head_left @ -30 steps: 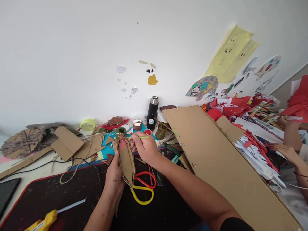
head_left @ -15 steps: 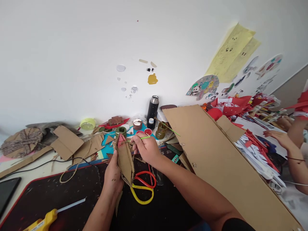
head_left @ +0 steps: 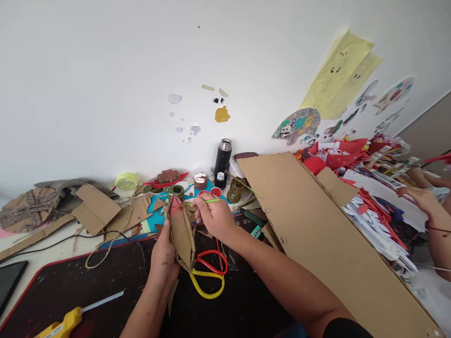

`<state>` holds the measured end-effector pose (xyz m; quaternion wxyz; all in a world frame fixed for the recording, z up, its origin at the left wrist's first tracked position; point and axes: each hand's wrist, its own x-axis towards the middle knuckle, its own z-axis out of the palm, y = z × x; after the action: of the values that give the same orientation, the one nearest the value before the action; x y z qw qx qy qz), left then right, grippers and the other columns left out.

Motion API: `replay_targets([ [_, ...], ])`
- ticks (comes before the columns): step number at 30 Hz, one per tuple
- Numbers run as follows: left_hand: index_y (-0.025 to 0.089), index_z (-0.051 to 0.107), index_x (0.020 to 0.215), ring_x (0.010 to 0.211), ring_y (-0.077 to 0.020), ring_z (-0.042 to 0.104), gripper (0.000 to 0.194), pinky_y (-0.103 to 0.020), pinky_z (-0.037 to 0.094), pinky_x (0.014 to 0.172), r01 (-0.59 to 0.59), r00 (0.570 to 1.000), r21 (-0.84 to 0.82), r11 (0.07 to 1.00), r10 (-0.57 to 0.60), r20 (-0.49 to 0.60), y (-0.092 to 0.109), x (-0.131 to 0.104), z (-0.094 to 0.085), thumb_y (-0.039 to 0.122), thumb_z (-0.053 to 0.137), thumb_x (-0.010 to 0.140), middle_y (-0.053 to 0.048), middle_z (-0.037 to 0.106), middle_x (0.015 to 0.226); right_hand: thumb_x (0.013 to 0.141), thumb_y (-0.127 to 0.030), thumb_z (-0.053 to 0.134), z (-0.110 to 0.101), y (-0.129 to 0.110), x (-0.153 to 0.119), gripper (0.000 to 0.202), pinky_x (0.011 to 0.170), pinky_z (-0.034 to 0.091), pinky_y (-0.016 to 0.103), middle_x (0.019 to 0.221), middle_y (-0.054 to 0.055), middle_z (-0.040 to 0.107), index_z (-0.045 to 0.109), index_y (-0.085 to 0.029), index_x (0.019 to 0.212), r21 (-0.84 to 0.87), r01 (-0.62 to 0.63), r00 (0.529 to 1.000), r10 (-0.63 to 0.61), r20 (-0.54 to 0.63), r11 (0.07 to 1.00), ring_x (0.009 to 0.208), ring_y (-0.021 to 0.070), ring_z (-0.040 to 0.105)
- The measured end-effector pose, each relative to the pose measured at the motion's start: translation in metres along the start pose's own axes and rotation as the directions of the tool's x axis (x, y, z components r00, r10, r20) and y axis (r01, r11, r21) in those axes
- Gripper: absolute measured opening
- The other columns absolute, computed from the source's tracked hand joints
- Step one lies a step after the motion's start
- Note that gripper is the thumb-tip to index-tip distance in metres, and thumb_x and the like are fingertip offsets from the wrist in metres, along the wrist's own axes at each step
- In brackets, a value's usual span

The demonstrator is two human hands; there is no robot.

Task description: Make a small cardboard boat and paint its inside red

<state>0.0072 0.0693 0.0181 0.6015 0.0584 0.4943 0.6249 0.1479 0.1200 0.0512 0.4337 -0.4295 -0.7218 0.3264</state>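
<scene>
A boat-shaped cardboard piece [head_left: 182,237], its pointed far end painted red inside, is gripped along its left side by my left hand [head_left: 164,253]. My right hand [head_left: 213,216] pinches a thin green paintbrush [head_left: 211,201], its tip at the red end of the cardboard. Just behind stand small pots of red paint [head_left: 216,192] and a tub of white paint [head_left: 200,180]. Scissors with one red and one yellow handle [head_left: 208,284] lie on the black mat below the cardboard, their blades hidden.
A yellow glue gun [head_left: 66,324] lies at front left. A large cardboard sheet [head_left: 327,234] slants across the right. A black thermos [head_left: 222,159] and a jar of murky liquid [head_left: 234,192] stand by the wall. Another person's hand [head_left: 419,197] is at far right.
The view has shifted slightly. Both my hands keep their hold, the brush tip staying near the red end. The other person's hand at far right has moved right and changed its pose.
</scene>
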Motion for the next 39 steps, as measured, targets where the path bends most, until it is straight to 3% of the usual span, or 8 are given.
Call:
replay_targets([
  [4, 0.018, 0.074, 0.144, 0.117, -0.0247, 0.08, 0.04, -0.035, 0.063, 0.103, -0.001, 1.0, 0.016, 1.0, 0.001, -0.01, -0.002, 0.003, -0.002, 0.034, 0.059, 0.11, -0.014, 0.079, 0.133, 0.118, -0.047, 0.043, -0.001, 0.001, -0.001, 0.041, 0.064, 0.052, 0.024, 0.069, -0.002, 0.07, 0.068, -0.023, 0.097, -0.026, 0.014, 1.0, -0.014, -0.005, 1.0, 0.06, 0.014, 0.07],
  [9, 0.015, 0.077, 0.138, 0.115, -0.0257, 0.08, 0.039, -0.036, 0.063, 0.102, 0.022, 1.0, 0.038, 0.999, -0.022, -0.015, 0.0, 0.0, 0.0, 0.036, 0.059, 0.11, -0.016, 0.082, 0.124, 0.117, -0.051, 0.044, 0.005, -0.001, -0.001, 0.043, 0.065, 0.054, 0.025, 0.07, -0.001, 0.07, 0.069, -0.023, 0.095, 0.064, 0.022, 1.0, -0.023, 0.012, 0.998, 0.057, 0.0139, 0.068],
  [14, 0.012, 0.074, 0.14, 0.109, -0.0251, 0.082, 0.037, -0.036, 0.063, 0.102, 0.025, 0.997, 0.012, 1.0, -0.024, -0.079, 0.002, -0.005, 0.007, 0.027, 0.06, 0.109, -0.016, 0.083, 0.118, 0.117, -0.056, 0.042, 0.007, -0.005, 0.0, 0.047, 0.064, 0.056, 0.024, 0.073, 0.0, 0.072, 0.07, -0.023, 0.099, 0.098, 0.025, 0.998, -0.03, 0.057, 0.995, 0.059, 0.0145, 0.07],
  [23, 0.016, 0.075, 0.141, 0.116, -0.026, 0.08, 0.04, -0.037, 0.063, 0.104, 0.006, 1.0, 0.019, 1.0, -0.005, -0.022, -0.002, 0.002, -0.002, 0.036, 0.061, 0.11, -0.015, 0.081, 0.128, 0.118, -0.048, 0.043, -0.001, 0.003, -0.001, 0.043, 0.065, 0.052, 0.024, 0.072, -0.001, 0.072, 0.07, -0.023, 0.097, -0.03, 0.025, 1.0, -0.025, 0.006, 0.999, 0.061, 0.0135, 0.07],
  [29, 0.015, 0.074, 0.141, 0.115, -0.0252, 0.08, 0.039, -0.035, 0.062, 0.104, 0.018, 0.999, 0.016, 1.0, -0.018, -0.036, -0.002, -0.001, 0.002, 0.033, 0.061, 0.11, -0.017, 0.08, 0.131, 0.117, -0.049, 0.044, 0.002, 0.001, -0.002, 0.043, 0.065, 0.053, 0.024, 0.071, -0.002, 0.07, 0.068, -0.022, 0.094, 0.032, 0.022, 1.0, -0.022, 0.005, 0.999, 0.058, 0.0133, 0.069],
  [34, 0.012, 0.071, 0.146, 0.112, -0.0265, 0.081, 0.04, -0.037, 0.062, 0.106, 0.039, 0.998, -0.027, 0.999, -0.041, -0.058, 0.004, -0.009, 0.01, 0.027, 0.059, 0.11, -0.018, 0.082, 0.12, 0.117, -0.053, 0.042, 0.01, -0.004, -0.002, 0.044, 0.065, 0.055, 0.024, 0.074, 0.0, 0.072, 0.069, -0.023, 0.099, 0.082, 0.029, 0.998, -0.033, 0.057, 0.996, 0.062, 0.0149, 0.072],
  [39, 0.013, 0.073, 0.143, 0.113, -0.0261, 0.081, 0.041, -0.037, 0.062, 0.104, 0.046, 0.999, -0.006, 0.999, -0.046, -0.028, 0.003, -0.006, 0.006, 0.032, 0.058, 0.111, -0.017, 0.082, 0.122, 0.117, -0.055, 0.043, 0.006, 0.001, -0.001, 0.046, 0.063, 0.053, 0.023, 0.073, 0.0, 0.072, 0.07, -0.022, 0.1, 0.042, 0.018, 0.999, -0.02, 0.047, 0.999, 0.06, 0.0139, 0.071],
])
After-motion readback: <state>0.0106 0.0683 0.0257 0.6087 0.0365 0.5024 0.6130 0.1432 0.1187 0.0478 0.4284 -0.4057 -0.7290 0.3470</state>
